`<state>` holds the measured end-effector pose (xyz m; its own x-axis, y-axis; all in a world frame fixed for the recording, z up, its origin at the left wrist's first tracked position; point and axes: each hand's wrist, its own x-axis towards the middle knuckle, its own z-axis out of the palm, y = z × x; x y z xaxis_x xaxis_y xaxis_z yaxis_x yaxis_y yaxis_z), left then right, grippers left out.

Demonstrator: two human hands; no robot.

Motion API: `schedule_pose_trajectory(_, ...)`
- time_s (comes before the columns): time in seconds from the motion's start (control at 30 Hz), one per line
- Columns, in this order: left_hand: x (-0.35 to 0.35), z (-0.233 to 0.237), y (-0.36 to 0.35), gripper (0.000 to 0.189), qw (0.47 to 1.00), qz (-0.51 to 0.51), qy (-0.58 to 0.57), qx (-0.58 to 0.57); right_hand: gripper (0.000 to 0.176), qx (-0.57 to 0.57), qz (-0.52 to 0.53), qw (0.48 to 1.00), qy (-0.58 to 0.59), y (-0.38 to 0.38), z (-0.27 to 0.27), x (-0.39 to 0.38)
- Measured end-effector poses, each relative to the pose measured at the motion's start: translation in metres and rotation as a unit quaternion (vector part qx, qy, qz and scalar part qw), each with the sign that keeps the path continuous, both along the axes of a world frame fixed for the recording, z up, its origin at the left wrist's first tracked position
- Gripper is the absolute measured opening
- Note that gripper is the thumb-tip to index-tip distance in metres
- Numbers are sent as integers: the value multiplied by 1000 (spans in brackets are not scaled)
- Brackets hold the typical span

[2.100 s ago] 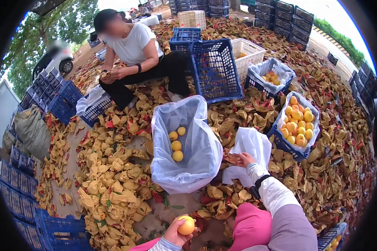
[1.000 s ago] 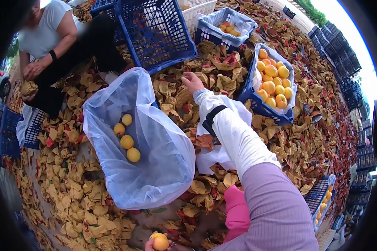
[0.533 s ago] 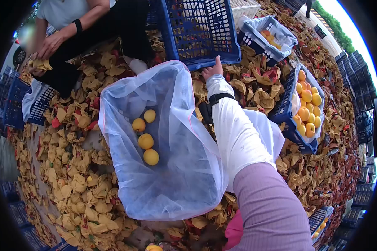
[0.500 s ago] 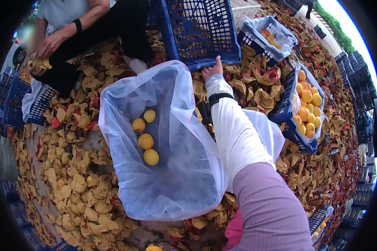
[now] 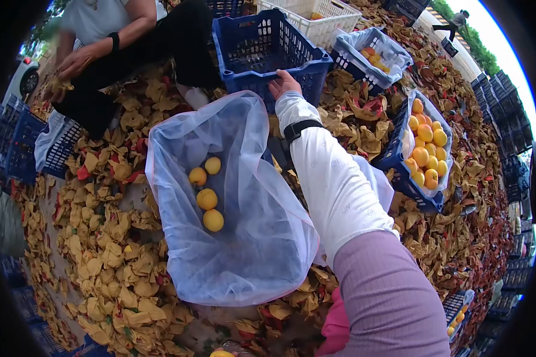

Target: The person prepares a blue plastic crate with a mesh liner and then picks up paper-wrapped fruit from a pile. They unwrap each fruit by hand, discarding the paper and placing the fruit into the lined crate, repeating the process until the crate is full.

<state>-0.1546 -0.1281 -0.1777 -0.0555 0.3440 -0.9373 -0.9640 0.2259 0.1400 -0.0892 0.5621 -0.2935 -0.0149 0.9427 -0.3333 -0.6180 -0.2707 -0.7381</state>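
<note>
My right hand (image 5: 284, 85), in a white sleeve with a black wristband, reaches forward and grips the near rim of a blue plastic crate (image 5: 274, 71). No fruit shows inside that crate. Just below my wrist stands a container lined with a translucent white bag (image 5: 244, 256), its sides spread wide. Several yellow-orange fruits, which look like peaches or apricots (image 5: 207, 199), lie in a row in the liner. My left hand is out of view.
Crumpled brown paper bags (image 5: 113, 256) cover the ground. To the right is a lined blue crate of fruit (image 5: 393, 160); another lined crate (image 5: 343, 52) and a white crate (image 5: 339, 21) stand behind. A seated person (image 5: 110, 47) handles a paper bag at upper left. Stacked crates (image 5: 503, 113) line the right.
The blue crate, tilted up before, now sits lower and more level, with my right hand still on its rim. A walking person has come more into view at upper right.
</note>
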Motion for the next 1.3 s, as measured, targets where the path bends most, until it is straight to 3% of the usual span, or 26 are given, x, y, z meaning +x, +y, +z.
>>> schedule_pose_trajectory(0.3,26,29,-17,46,998,-24,-13,61,27,208,-34,977,-9,-30,102,81)
schedule_pose_trajectory(0.4,48,53,-19,47,993,-48,43,101,23,203,-6,979,8,-43,143,120)
schedule_pose_trajectory(0.53,81,75,-37,47,987,-66,66,135,35,165,-33,984,62,-88,202,163)
schedule_pose_trajectory(0.6,95,82,-49,48,982,-76,63,163,49,115,-37,987,105,-123,229,182)
schedule_pose_trajectory(0.67,105,82,-58,49,974,-103,54,195,58,159,-28,982,100,-155,250,212)
schedule_pose_trajectory(0.7,105,76,-61,38,964,-125,42,231,61,160,-35,981,107,-168,268,226)
schedule_pose_trajectory(0.77,118,76,-52,42,968,-112,102,202,84,297,55,940,157,-175,302,279)
schedule_pose_trajectory(0.8,121,74,-49,40,964,-129,114,203,111,172,2,974,149,-160,327,308)
schedule_pose_trajectory(0.87,122,63,-44,34,961,-161,127,184,104,163,169,936,263,-204,381,363)
schedule_pose_trajectory(0.9,122,61,-40,33,963,-160,134,174,103,210,2,962,177,-237,401,363)
schedule_pose_trajectory(0.93,122,59,-36,32,958,-174,144,175,103,217,-14,961,171,-244,411,393)
schedule_pose_trajectory(1.0,122,55,-28,32,953,-188,154,182,101,151,142,957,201,-256,432,450)
schedule_pose_trajectory(1.1,123,58,-18,36,942,-203,179,198,94,260,78,949,157,-361,454,471)
schedule_pose_trajectory(1.2,123,56,-11,37,933,-216,187,221,72,153,129,953,228,-434,464,520)
schedule_pose_trajectory(1.23,123,57,-6,36,933,-213,178,229,80,254,173,948,81,-447,449,547)
schedule_pose_trajectory(1.27,124,58,-4,36,934,-211,168,234,77,225,215,940,136,-480,444,556)
schedule_pose_trajectory(1.3,128,59,-4,36,934,-213,167,234,79,178,174,956,153,-509,430,571)
